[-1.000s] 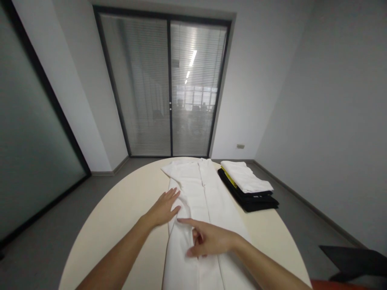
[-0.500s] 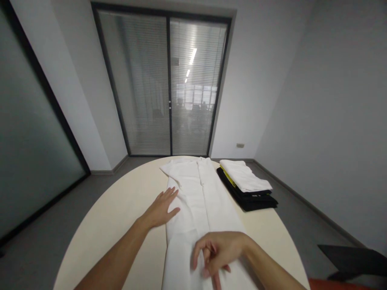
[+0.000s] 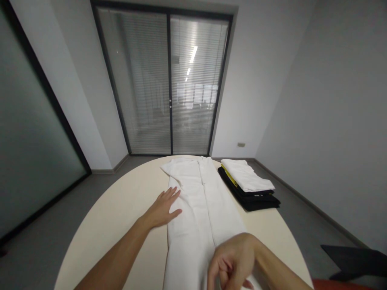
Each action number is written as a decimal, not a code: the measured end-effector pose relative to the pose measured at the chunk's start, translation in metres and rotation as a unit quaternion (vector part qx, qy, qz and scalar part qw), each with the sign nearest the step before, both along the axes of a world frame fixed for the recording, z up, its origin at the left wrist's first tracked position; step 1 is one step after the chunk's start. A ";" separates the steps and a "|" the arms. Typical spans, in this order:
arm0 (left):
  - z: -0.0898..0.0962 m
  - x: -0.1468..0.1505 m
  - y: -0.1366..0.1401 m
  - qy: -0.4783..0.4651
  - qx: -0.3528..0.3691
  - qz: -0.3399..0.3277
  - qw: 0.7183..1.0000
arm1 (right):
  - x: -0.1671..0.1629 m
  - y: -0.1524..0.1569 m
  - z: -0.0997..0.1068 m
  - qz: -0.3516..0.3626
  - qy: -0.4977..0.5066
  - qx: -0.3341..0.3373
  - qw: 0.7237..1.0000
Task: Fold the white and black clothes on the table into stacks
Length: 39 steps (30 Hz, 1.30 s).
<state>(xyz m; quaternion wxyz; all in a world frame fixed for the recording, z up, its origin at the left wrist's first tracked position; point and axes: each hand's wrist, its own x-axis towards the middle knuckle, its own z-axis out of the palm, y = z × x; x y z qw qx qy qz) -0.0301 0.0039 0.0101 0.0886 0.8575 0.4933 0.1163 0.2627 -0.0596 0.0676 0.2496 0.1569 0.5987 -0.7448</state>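
Note:
A long white garment (image 3: pixel 193 213), seemingly a shirt, lies folded lengthwise on the round table, with creases near its left edge. My left hand (image 3: pixel 165 207) rests flat on that edge, fingers stretched and thumb apart. Over the near part of the cloth, at the bottom of the view, is my right hand (image 3: pixel 231 262). Its fingers bend loosely downward with gaps between them, and nothing shows in them. The lower fingertips are cut off by the frame, so I cannot tell whether they touch the cloth.
A stack of folded clothes stands at the table's right: a white piece (image 3: pixel 246 175) on top of yellow and black pieces (image 3: pixel 252 203). The pale round table (image 3: pixel 127 197) has a curved edge. A dark chair part (image 3: pixel 353 257) is at lower right. Glass doors (image 3: pixel 169 84) stand beyond.
My right hand has moved down and slightly right, toward the near end of the garment. My left hand stays on the left edge.

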 end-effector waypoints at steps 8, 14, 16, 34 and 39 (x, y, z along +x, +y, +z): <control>-0.003 0.001 0.001 0.002 0.016 0.006 1.000 | -0.017 -0.003 -0.004 -0.296 0.074 0.540 0.785; -0.002 0.000 -0.001 -0.025 0.048 -0.011 0.998 | -0.022 0.000 -0.011 -0.272 0.069 0.608 0.742; 0.002 0.000 -0.002 -0.033 0.068 -0.022 0.997 | -0.023 0.001 -0.013 -0.265 0.065 0.603 0.750; 0.002 0.001 0.001 -0.014 0.023 -0.001 1.000 | -0.122 0.132 0.035 -0.297 -0.103 0.740 0.594; 0.004 0.000 0.004 -0.005 0.006 -0.014 1.000 | -0.185 0.177 0.022 -0.262 -0.144 0.761 0.575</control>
